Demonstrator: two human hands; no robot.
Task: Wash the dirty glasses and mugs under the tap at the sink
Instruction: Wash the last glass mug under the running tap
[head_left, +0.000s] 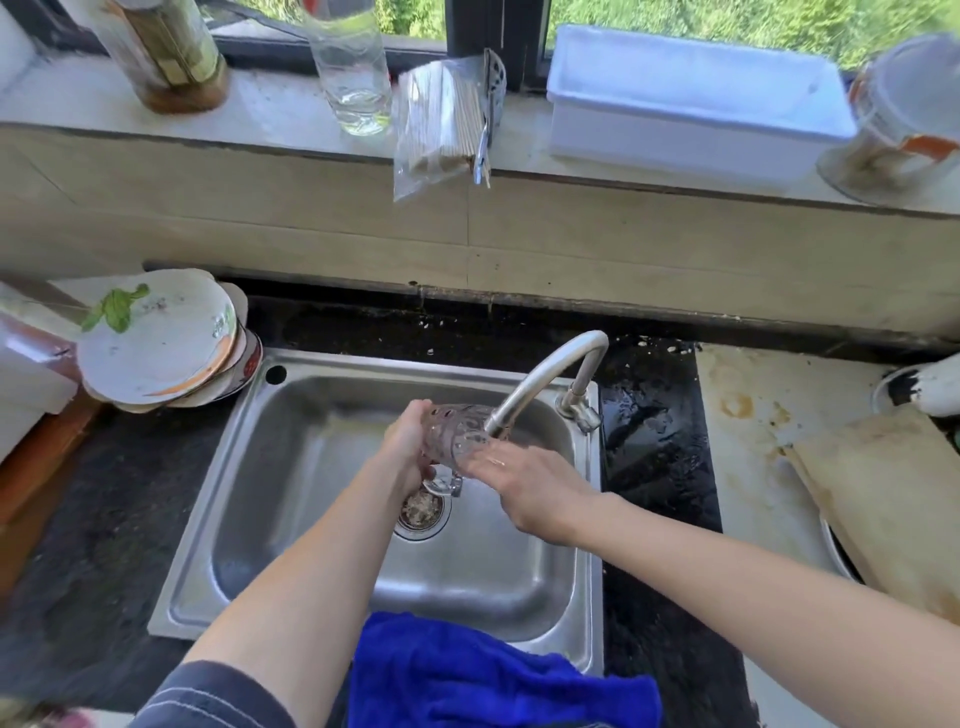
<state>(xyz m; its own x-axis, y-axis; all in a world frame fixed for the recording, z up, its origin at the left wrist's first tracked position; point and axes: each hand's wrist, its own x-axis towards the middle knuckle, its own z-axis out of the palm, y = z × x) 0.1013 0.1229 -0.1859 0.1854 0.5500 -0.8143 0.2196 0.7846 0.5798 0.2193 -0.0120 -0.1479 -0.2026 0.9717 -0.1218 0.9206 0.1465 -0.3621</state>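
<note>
A clear patterned glass mug (457, 434) lies on its side over the steel sink (332, 613), right at the spout of the curved tap (550, 376). My left hand (408, 441) grips the mug around its base end. My right hand (524, 488) is at the mug's open end with the fingers reaching into or against the rim; the fingertips are hidden by the glass. The mug's handle hangs below, above the drain strainer (423, 512). A tall clear glass (353, 67) stands on the window ledge.
Stacked dirty plates (161, 343) sit left of the sink. A blue cloth (488, 675) drapes over the sink's front edge. A white tub (696, 104), a bag of chopsticks (441, 124) and a jar (166, 52) stand on the ledge. A wooden board (883, 499) lies at the right.
</note>
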